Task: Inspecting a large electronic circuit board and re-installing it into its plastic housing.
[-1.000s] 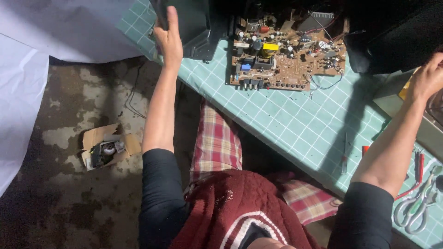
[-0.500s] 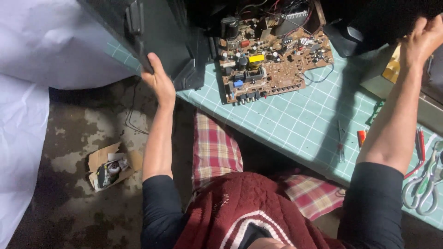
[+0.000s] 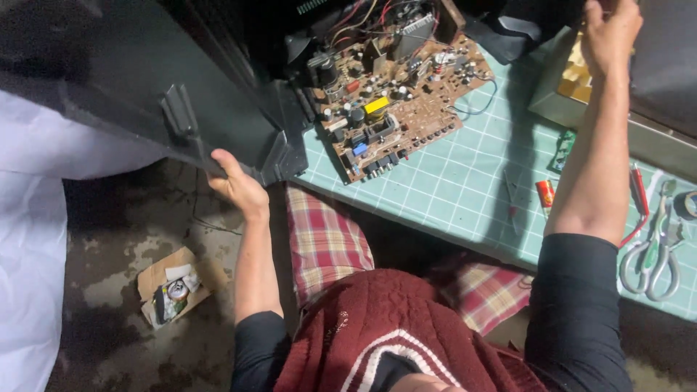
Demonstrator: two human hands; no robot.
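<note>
Now both hands clamped on a lifted black casing, left hand lower than before, right hand up high.

We saw uneven light: the green cutting mat was brightly lit from about two o'clock, while the dark plastic casing at ten o'clock swallowed detail. The right forearm threw a soft shadow across the mat toward nine o'clock. The floor at eight o'clock lay dim. Focus was fairly sharp, softening slightly at the edges.
</note>
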